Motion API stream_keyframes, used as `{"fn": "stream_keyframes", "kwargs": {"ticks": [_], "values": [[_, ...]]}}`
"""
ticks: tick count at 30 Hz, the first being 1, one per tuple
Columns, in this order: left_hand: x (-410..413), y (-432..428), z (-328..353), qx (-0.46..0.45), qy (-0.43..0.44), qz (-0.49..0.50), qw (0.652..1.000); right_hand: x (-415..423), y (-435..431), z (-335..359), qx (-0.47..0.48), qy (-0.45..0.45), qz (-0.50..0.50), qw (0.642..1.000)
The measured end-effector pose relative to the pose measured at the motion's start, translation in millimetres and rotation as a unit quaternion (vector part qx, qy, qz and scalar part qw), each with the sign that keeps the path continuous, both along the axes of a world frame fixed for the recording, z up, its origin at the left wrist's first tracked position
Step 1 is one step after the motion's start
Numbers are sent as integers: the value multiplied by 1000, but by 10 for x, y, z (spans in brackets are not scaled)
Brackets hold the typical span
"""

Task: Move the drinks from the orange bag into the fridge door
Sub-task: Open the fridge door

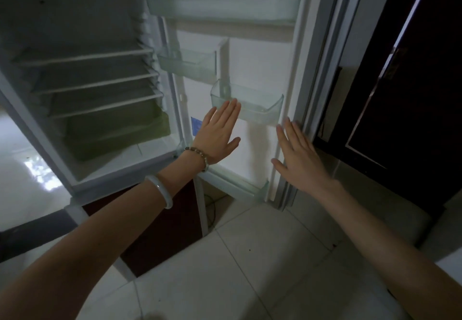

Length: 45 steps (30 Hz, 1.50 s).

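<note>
Both the left hand (218,136) and right hand (298,157) are spread flat and empty before the open fridge door (260,64), fingertips near its bin (260,109).

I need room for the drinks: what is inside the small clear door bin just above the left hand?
The small clear door bin looks empty through its clear walls. The left hand covers its lower left corner, so that part cannot be checked.

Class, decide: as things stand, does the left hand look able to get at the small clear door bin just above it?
Probably yes: the left hand is open and empty, fingertips at the door bin, with nothing between.
</note>
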<state>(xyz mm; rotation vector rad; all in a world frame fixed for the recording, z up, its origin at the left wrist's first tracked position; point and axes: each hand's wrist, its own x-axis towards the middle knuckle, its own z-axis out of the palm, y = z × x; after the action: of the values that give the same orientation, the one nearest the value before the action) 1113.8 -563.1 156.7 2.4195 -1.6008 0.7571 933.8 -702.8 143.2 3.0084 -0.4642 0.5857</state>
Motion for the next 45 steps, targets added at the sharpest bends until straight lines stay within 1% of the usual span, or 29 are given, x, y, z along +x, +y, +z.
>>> {"fn": "stream_keyframes", "kwargs": {"ticks": [5, 8, 12, 18, 26, 34, 40, 45], "values": [[365, -74, 38, 11, -15, -14, 1000, 472, -94, 199, -25, -23, -31, 999], [563, -143, 35, 29, -13, -13, 999, 696, -160, 241, -19, -12, -57, 998], [769, -299, 8, 56, -7, -10, 998, 836, -326, 224, -31, -3, -95, 995], [856, -618, -49, 70, -15, -31, 997, 927, -643, 200, -51, 2, -127, 991], [955, -1072, -61, 61, -7, -23, 998, 1085, -1201, 235, -28, 15, -114, 993], [1062, -1508, -70, 78, -8, 2, 997, 1280, -1714, 256, -5, 21, -103, 994], [1129, -1705, -101, 77, -10, 19, 997, 1392, -1925, 247, -2, 21, -90, 996], [1136, -1710, -175, 66, -10, 21, 998, 1392, -1971, 183, -19, 9, -72, 997]]}}
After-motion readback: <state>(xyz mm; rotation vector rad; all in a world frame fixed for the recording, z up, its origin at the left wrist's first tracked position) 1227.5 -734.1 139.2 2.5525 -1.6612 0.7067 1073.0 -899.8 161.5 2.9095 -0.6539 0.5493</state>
